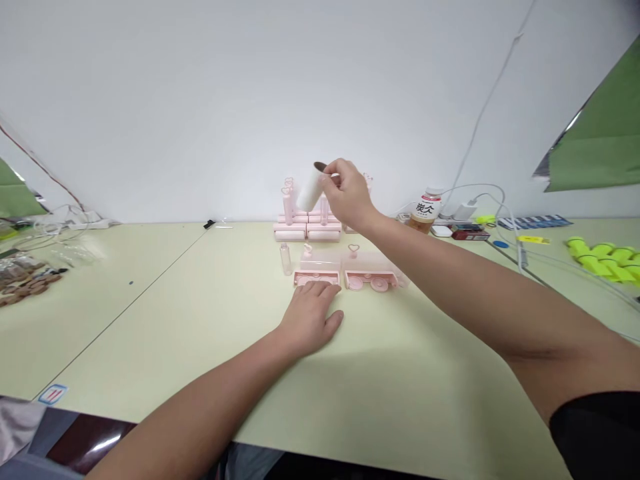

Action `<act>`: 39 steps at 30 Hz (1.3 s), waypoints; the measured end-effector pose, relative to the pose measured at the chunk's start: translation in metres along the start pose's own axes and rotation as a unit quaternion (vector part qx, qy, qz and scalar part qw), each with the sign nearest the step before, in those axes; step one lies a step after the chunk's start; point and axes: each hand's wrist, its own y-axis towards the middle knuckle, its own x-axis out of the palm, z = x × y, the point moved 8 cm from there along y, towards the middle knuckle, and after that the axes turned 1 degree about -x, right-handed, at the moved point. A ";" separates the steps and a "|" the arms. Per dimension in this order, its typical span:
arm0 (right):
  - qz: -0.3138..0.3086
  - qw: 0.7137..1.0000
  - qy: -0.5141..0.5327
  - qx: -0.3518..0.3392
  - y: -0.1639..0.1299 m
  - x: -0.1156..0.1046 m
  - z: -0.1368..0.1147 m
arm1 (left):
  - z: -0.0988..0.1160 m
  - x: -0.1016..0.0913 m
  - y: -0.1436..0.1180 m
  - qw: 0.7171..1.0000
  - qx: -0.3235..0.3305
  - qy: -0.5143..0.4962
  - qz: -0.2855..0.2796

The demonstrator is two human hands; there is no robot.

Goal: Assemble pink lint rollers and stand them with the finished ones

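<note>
Pinched at its upper end, a tilted white lint roller refill (310,189) with a brown core is held up by my right hand (350,193). Below and behind it are pink holders with white rolls (324,233) against the wall. My left hand (313,317) lies palm down with fingers outstretched, its fingertips at the front edge of an open pink case (316,277). Beside that is a second open pink case (373,281) with round pink parts, partly behind my right forearm. A small clear pink tube (285,259) stands at the left.
On the right stand a labelled bottle (427,210), a white charger (465,211) with cables and dark red boxes (470,233). Farther right are several yellow-green pieces (605,257). Brown pieces and plastic bags (27,273) lie at far left. A seam crosses the table (165,333).
</note>
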 end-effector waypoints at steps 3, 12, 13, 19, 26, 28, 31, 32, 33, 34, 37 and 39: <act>0.018 0.997 0.074 0.004 -0.027 -0.032 -0.011 | -0.006 0.005 0.008 0.999 -0.006 0.037 0.004; -0.086 0.983 0.134 0.090 -0.165 -0.076 -0.033 | 0.004 0.013 -0.003 0.995 0.002 0.077 -0.057; -0.101 0.986 0.114 0.071 -0.175 -0.077 -0.034 | 0.007 0.012 -0.006 0.995 0.004 0.080 -0.058; -0.140 0.989 0.030 0.026 -0.204 -0.086 -0.019 | 0.007 0.007 -0.004 0.995 0.014 0.093 -0.037; -0.212 0.977 0.001 0.014 -0.208 -0.078 -0.013 | 0.000 0.010 0.004 0.995 0.029 0.083 -0.044; -0.237 0.972 -0.007 -0.005 -0.209 -0.074 -0.017 | 0.006 0.008 0.002 0.994 0.044 0.090 -0.041; -0.273 0.962 0.001 -0.019 -0.212 -0.067 -0.021 | 0.014 0.006 -0.001 0.993 0.064 0.093 -0.041; -0.281 0.959 0.006 -0.020 -0.213 -0.066 -0.022 | 0.016 0.006 -0.001 0.992 0.070 0.091 -0.045; -0.287 0.958 0.011 -0.020 -0.214 -0.064 -0.022 | 0.018 0.007 -0.002 0.992 0.075 0.089 -0.051; -0.291 0.956 0.016 -0.018 -0.216 -0.063 -0.022 | 0.019 0.008 -0.002 0.991 0.078 0.087 -0.059; -0.303 0.953 0.024 0.001 -0.220 -0.058 -0.018 | 0.019 0.010 -0.002 0.992 0.075 0.075 -0.070; -0.311 0.950 0.025 0.025 -0.224 -0.055 -0.013 | 0.018 0.007 -0.003 0.995 0.069 0.023 -0.062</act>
